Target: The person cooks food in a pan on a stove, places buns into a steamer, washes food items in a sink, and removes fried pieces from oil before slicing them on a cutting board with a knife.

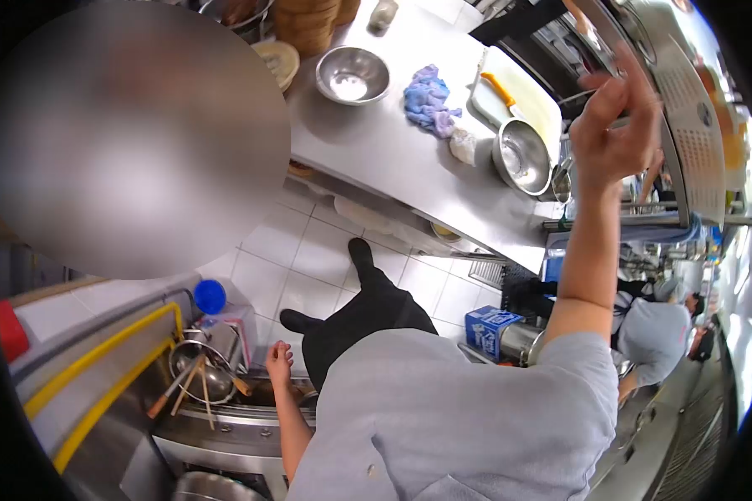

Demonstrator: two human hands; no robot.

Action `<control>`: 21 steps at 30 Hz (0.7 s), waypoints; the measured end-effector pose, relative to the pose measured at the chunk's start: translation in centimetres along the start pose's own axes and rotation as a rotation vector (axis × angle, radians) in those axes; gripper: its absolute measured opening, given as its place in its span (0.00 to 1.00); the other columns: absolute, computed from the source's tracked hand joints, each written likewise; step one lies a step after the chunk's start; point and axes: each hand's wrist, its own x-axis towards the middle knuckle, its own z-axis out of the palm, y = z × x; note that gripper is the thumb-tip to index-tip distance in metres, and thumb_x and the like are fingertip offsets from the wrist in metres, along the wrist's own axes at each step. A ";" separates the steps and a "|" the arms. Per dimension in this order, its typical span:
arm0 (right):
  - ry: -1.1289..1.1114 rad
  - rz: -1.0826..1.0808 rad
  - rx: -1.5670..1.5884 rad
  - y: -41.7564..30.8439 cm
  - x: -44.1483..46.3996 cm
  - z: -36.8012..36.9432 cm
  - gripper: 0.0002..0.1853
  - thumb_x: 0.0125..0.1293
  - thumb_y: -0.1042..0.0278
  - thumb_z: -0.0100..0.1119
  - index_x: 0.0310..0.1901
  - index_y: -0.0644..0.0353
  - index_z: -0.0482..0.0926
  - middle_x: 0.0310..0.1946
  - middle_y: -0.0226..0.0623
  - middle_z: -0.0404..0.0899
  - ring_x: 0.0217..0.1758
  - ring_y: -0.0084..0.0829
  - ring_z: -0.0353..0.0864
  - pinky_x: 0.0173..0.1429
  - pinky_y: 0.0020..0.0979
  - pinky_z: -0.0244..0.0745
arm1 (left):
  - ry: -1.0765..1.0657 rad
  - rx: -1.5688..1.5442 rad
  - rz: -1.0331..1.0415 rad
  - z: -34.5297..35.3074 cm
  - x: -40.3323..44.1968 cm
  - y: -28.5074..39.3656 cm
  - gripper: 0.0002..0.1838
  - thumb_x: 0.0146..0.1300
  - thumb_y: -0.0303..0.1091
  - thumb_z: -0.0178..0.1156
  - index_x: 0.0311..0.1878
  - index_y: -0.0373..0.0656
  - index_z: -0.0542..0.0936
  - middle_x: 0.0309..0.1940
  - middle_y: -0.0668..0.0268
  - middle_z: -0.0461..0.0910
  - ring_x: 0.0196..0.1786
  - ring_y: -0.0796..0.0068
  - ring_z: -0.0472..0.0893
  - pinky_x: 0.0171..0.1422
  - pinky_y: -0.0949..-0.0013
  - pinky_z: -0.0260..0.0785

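My right hand (pixel 617 125) is raised at the upper right, in front of a shelf with a perforated white panel (pixel 695 125). Its index finger stretches upward, the other fingers are bent, and I see nothing in it; the fingertips are slightly blurred. My left hand (pixel 279 364) hangs low by the stove, fingers loosely curled and apart, holding nothing visible. Nearest to it is a metal pan (pixel 217 386) with wooden-handled utensils (pixel 194 384). Below my right hand, on the steel counter (pixel 368 142), stands a steel bowl (pixel 522 157) beside a white cutting board (pixel 535 104) with an orange-handled knife (pixel 495 87).
A second steel bowl (pixel 353 75) and a bluish-purple cloth (pixel 430 100) lie on the counter. Yellow pipes (pixel 109 359) run along the stove's left. A blue-and-white box (pixel 486 330) stands on the floor. Another person in a grey shirt (pixel 656 334) works at right. A blurred oval covers the upper left.
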 end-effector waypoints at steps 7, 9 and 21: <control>-0.619 0.858 0.182 4.5 -27.7 7.8 0.20 0.64 0.62 0.58 0.56 0.60 0.74 0.47 0.51 0.74 0.52 0.50 0.74 0.57 0.44 0.69 | 0.025 0.194 0.308 3.4 6.0 7.9 0.21 0.68 0.43 0.60 0.56 0.36 0.77 0.41 0.65 0.82 0.37 0.76 0.79 0.39 0.74 0.71; -0.803 0.824 -0.082 2.5 -32.6 10.2 0.35 0.60 0.61 0.62 0.69 0.55 0.61 0.56 0.59 0.68 0.55 0.60 0.70 0.59 0.51 0.68 | 0.048 0.270 0.353 9.2 2.3 15.1 0.20 0.67 0.41 0.60 0.56 0.37 0.78 0.44 0.62 0.82 0.40 0.74 0.81 0.42 0.72 0.72; -0.965 1.032 0.261 3.4 -35.4 7.4 0.35 0.58 0.61 0.66 0.66 0.55 0.63 0.53 0.53 0.68 0.57 0.55 0.70 0.59 0.50 0.69 | -0.284 0.255 0.841 30.8 -5.4 33.1 0.20 0.69 0.38 0.59 0.60 0.39 0.76 0.51 0.60 0.80 0.49 0.75 0.79 0.52 0.72 0.71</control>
